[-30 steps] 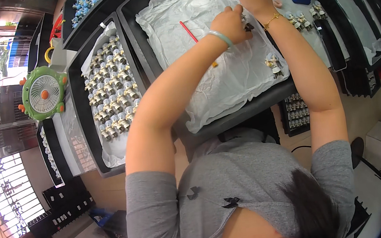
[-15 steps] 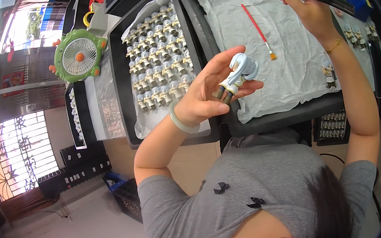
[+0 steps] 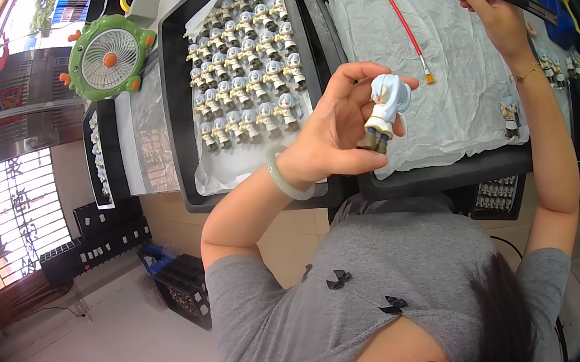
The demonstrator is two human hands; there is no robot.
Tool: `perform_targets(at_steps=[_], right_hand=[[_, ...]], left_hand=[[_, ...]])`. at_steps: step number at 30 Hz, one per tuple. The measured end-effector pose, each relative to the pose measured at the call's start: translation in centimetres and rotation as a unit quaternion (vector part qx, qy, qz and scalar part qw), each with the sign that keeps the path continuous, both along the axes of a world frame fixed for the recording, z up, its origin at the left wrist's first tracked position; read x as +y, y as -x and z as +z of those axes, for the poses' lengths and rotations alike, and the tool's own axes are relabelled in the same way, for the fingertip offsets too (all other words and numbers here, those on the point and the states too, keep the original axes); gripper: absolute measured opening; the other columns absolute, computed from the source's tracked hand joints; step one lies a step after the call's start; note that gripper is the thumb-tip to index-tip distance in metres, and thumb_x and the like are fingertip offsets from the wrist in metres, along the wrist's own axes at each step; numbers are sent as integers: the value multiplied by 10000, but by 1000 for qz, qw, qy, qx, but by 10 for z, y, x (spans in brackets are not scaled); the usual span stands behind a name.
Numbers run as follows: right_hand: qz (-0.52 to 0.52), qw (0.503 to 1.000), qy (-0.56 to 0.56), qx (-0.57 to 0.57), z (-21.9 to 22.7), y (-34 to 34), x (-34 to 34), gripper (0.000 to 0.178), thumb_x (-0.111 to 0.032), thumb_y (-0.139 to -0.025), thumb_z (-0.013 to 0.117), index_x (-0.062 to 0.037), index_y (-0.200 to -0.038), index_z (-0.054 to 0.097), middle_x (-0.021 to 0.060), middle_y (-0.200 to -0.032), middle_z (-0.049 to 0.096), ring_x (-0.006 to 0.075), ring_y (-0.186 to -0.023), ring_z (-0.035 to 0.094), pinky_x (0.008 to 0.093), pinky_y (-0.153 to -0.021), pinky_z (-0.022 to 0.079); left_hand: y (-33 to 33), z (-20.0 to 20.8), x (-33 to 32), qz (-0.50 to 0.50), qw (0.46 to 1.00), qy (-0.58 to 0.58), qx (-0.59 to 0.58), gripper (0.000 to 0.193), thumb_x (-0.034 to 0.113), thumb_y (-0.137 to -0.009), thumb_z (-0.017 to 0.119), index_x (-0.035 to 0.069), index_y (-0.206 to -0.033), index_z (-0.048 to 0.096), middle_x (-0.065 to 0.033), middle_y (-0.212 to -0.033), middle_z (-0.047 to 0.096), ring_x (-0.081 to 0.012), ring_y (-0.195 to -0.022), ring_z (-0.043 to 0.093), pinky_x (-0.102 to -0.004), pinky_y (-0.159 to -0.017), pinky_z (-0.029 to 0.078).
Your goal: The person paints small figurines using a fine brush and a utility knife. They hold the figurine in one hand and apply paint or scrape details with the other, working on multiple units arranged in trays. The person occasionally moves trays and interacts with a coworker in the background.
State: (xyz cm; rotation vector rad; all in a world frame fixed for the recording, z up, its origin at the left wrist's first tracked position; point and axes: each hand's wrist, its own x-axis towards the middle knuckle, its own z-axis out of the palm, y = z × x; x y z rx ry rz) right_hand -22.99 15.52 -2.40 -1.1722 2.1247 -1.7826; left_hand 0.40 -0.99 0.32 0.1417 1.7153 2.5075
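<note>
So there are two big black trays side by side. The left tray [image 3: 256,198] is lined with white paper and packed with rows of little pale-haired figurines [image 3: 239,92]; I count six in the nearest row, but the whole lot is too crammed for an exact total. The right tray [image 3: 449,177] has crumpled white paper [image 3: 366,34] in it, plus one red-handled brush [image 3: 405,25] and one spare figurine [image 3: 510,118] near its close right corner. A smaller lower tray [image 3: 499,212] off to the right has more rows, too tiny to count

As for the hands: the left hand [image 3: 337,121] is pinching one held figurine [image 3: 387,102] between thumb and fingers, above the left edge of the right tray, and the right hand [image 3: 498,18] is gripping one long black tool [image 3: 525,3]. Also one green fan [image 3: 110,58] at far left
</note>
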Motion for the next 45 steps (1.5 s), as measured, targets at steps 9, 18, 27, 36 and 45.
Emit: perform_targets(at_steps=[9, 18, 27, 36, 45], right_hand=[[-12, 1000, -18, 5, -4, 2, 1, 180, -151, -827, 494, -45, -970, 519, -15, -742, 536, 21, -665, 475, 152, -609, 378], [-5, 1000, -26, -8, -3, 1, 1, 184, -154, -827, 495, -44, -972, 524, -13, -731, 538, 20, -665, 473, 152, -613, 373], [-7, 1000, -31, -2, -5, 5, 0, 181, -154, -828, 494, -43, -968, 525, -19, -723, 532, 19, -655, 467, 156, -603, 364], [-3, 999, -32, 42, -4, 7, 2, 189, -149, -825, 500, -33, -972, 531, -15, -720, 540, 21, -654, 480, 145, -591, 370], [5, 998, -34, 42, -3, 4, 0, 184, -141, -827, 496, -31, -971, 530, -12, -720, 539, 22, -656, 481, 148, -588, 374]], left_hand=[[-8, 1, 7, 101, 845, 496, 176, 677, 110, -459, 621, 35, -1094, 400, -115, -922, 370, -230, -833, 381, -298, -729, 330], [-8, 7, 6, 100, 794, 578, 161, 665, 275, -426, 624, 39, -1025, 459, -68, -756, 381, -218, -717, 374, -297, -646, 270], [-7, 0, -3, 64, 938, 337, 45, 657, 324, -506, 628, 22, -1056, 435, -56, -834, 449, -160, -784, 428, -279, -689, 335], [-22, -2, -111, 205, 916, 344, -5, 605, 156, -587, 682, 63, -1081, 345, -80, -905, 524, -128, -816, 474, -251, -676, 406], [-47, -67, -83, 139, 696, 700, 79, 553, 205, -514, 684, 116, -1028, 501, -91, -1072, 398, -289, -1040, 337, -393, -876, 266]])
